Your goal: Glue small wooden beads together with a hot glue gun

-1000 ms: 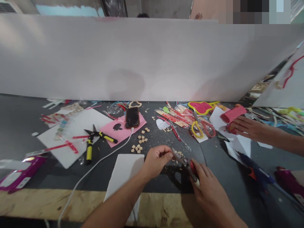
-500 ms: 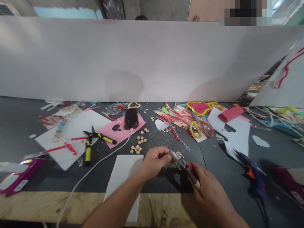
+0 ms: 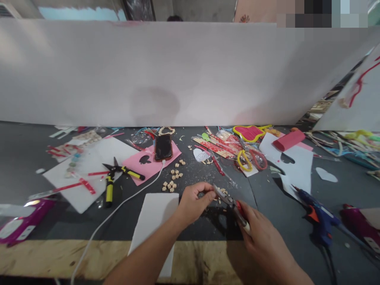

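My right hand (image 3: 263,231) is wrapped round the handles of a pair of pruning shears (image 3: 236,209), which have a red and a whitish grip. The metal blades point up and left toward my left hand (image 3: 197,201). Thumb and forefinger of that hand are pinched together at the blade tips; whatever small piece they hold is hidden. Small light-wood bits (image 3: 224,191) lie just behind the blades. To the left, little clusters of wooden pieces (image 3: 170,186) sit on the dark table, behind a white board (image 3: 156,211) that my left forearm partly covers.
A phone (image 3: 163,147) with a white cable (image 3: 130,198) rests on pink foam. Black-yellow pliers (image 3: 109,186) lie left; yellow scissors (image 3: 244,161) and patterned sticks (image 3: 215,147) lie behind my hands. A blue glue gun (image 3: 319,221) is at right. A tall white panel (image 3: 178,75) closes the back.
Both hands and the shears stay almost in place, with the left fingers still at the blade tips. The camera view has shifted slightly.
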The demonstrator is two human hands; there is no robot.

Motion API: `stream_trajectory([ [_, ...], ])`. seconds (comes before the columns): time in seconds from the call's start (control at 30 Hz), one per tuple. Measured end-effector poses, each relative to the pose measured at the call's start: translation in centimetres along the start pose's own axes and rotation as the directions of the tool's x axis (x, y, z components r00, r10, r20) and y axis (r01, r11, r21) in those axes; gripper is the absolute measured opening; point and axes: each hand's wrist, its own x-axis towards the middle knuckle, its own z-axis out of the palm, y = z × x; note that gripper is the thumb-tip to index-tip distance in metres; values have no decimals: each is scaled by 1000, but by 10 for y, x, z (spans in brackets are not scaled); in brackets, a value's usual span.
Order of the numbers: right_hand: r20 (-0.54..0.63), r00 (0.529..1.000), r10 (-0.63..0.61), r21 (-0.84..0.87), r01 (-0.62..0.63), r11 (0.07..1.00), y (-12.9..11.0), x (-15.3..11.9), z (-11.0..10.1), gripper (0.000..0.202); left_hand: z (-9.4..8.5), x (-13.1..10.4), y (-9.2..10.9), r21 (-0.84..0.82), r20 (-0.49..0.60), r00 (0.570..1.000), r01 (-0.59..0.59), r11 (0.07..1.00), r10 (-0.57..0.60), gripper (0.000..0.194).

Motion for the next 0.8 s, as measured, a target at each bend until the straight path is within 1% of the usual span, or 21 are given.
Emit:
stream_trajectory([
  [0.07, -4, 1000, 20, -48, -20, 999, -2, -1, 0, 53, -1, -1, 2, 61, -14, 999, -32, 998, 33, 14],
  [0.17, -19, 999, 40, -117, -42, 992, -3, -3, -1, 57, -2, -1, 7, 105, -7, 997, -71, 992, 72, 15],
  [0.23, -42, 998, 35, -147, -41, 988, -3, -4, -2, 60, -3, -1, 8, 106, 21, 997, -81, 991, 80, 18],
  [0.3, -56, 998, 25, -165, -34, 986, -1, -4, -3, 62, -4, -1, 9, 84, 66, 996, -69, 994, 63, 19],
  [0.4, -49, 999, -2, -146, -5, 989, 2, -4, -4, 61, -4, -1, 8, 41, 118, 993, -29, 999, 24, 19],
  [0.53, -36, 998, -58, -73, 55, 996, 6, -3, -2, 55, -3, -1, 6, 18, 130, 992, -3, 1000, 0, 19],
  [0.67, -55, 997, -63, -30, 61, 998, 7, -2, 0, 54, -2, -1, 5, -14, 132, 991, 23, 1000, -21, 19],
  [0.8, -38, 997, -64, -15, 63, 998, 6, -2, 0, 54, -1, 0, 4, -50, 146, 989, 43, 998, -35, 21],
])
